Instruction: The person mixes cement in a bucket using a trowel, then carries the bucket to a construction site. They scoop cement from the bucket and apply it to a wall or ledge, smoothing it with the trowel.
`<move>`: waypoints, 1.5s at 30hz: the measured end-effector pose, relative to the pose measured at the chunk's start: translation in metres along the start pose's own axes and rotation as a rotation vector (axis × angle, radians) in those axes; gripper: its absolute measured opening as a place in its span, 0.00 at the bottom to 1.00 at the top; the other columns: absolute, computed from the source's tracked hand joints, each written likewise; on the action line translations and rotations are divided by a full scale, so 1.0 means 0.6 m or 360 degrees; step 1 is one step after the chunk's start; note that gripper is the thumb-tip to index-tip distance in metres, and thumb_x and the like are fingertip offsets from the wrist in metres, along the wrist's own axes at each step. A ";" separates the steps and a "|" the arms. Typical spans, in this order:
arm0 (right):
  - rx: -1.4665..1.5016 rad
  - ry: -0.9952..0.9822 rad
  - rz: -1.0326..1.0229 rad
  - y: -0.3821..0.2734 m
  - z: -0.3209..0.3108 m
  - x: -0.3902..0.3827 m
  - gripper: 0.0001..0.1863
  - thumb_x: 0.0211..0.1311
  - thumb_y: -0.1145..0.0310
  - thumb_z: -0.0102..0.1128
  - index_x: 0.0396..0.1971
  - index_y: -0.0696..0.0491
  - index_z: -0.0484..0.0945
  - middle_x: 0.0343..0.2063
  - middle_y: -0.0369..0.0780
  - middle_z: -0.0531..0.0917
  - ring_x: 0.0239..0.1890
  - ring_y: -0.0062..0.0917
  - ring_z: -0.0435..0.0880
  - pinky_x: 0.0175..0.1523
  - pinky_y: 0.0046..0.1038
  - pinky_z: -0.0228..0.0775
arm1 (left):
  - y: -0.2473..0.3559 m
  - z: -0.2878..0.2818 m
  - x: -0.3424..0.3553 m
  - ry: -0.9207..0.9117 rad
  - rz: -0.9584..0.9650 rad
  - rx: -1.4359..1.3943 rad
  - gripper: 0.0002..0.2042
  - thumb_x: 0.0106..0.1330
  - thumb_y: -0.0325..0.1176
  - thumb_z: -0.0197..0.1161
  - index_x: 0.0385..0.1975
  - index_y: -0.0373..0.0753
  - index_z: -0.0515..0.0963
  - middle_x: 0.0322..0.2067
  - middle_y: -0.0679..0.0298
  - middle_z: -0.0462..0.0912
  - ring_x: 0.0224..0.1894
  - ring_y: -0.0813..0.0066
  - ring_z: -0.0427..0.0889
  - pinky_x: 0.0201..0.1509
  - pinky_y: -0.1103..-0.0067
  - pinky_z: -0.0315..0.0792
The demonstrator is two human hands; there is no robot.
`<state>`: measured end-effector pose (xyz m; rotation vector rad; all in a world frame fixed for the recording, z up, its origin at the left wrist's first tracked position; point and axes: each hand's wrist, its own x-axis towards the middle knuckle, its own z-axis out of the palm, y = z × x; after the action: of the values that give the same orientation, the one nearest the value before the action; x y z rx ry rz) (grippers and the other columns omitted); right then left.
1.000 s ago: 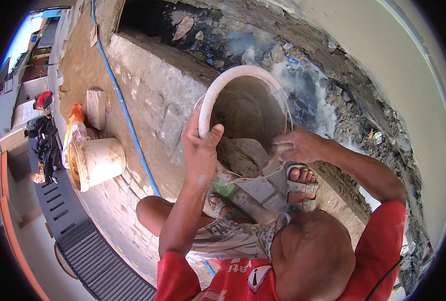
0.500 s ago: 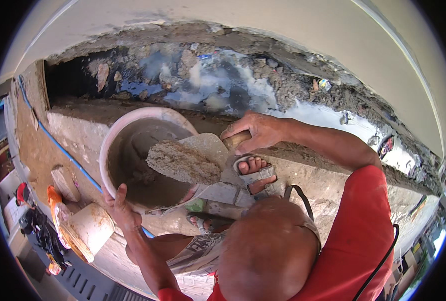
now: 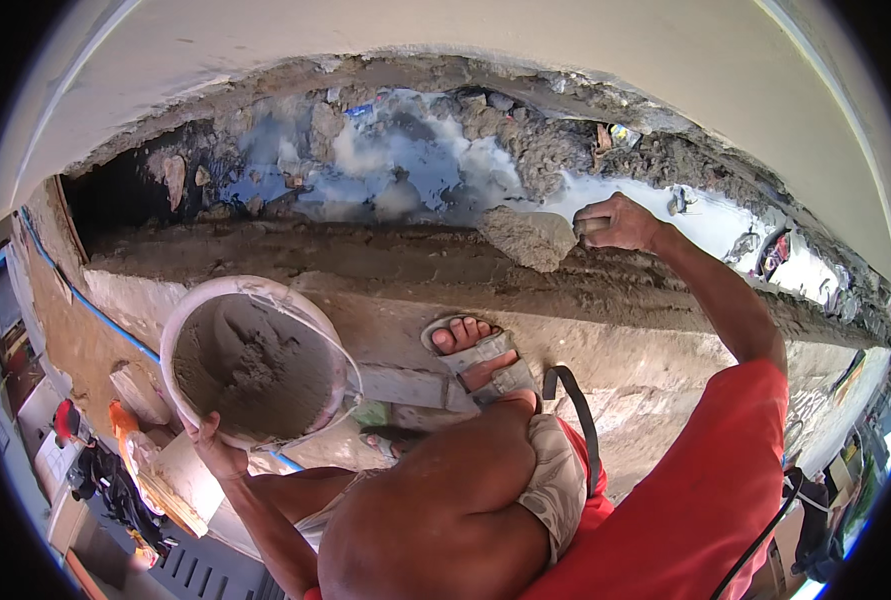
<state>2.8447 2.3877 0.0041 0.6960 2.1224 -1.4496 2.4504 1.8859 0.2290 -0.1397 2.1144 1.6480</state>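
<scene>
My right hand point(image 3: 622, 222) is closed round the handle of a trowel point(image 3: 567, 236), held out to the right over the edge of a ledge beside the wet channel. Grey mortar point(image 3: 525, 238) heaps over the blade and hides most of it. At the left, a round pale bucket point(image 3: 172, 345) leans a little, with more wet mortar point(image 3: 250, 375) inside. My left hand point(image 3: 215, 450) grips the bucket's near rim, fingers up against its side. A thin wire handle point(image 3: 350, 375) hangs at the bucket's right side.
A channel of murky water point(image 3: 395, 165) with rubble and litter runs along the pale wall point(image 3: 445, 25). My sandalled foot point(image 3: 480, 355) stands on the concrete ledge. A blue hose point(image 3: 95, 310) passes behind the bucket. A stained pale container point(image 3: 185, 480) stands at the lower left.
My right hand has carried the loaded trowel from over the bucket out to the right, beside the channel. My left hand stays on the bucket's rim. The view has shifted.
</scene>
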 end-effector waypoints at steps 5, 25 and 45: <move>-0.0133 -0.0035 0.0265 0.089 -0.002 0.005 0.24 0.42 0.57 0.63 0.45 0.44 0.82 0.36 0.42 0.85 0.37 0.35 0.82 0.50 0.31 0.74 | 0.013 0.025 -0.004 -0.0036 0.0009 0.0020 0.34 0.51 0.20 0.54 0.64 0.43 0.61 0.55 0.58 0.70 0.54 0.62 0.72 0.59 0.67 0.69; -0.1017 -0.0267 -0.0029 -0.005 0.108 -0.020 0.23 0.63 0.70 0.47 0.59 0.48 0.68 0.44 0.52 0.78 0.44 0.41 0.82 0.53 0.40 0.74 | 0.001 0.007 -0.008 0.0001 0.0005 -0.0011 0.36 0.53 0.22 0.57 0.66 0.41 0.57 0.58 0.54 0.69 0.57 0.56 0.71 0.61 0.64 0.69; -0.1032 -0.0333 0.0246 -0.137 0.017 -0.132 0.21 0.59 0.68 0.53 0.54 0.45 0.72 0.41 0.47 0.80 0.46 0.38 0.81 0.52 0.40 0.73 | 0.004 0.020 -0.006 0.0042 -0.0055 -0.0090 0.33 0.51 0.19 0.56 0.62 0.43 0.62 0.54 0.59 0.71 0.53 0.63 0.73 0.57 0.66 0.72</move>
<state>2.8526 2.3410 0.1085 0.4195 2.1327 -0.6483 2.4559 1.8972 0.2306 -0.2158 2.0735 1.6954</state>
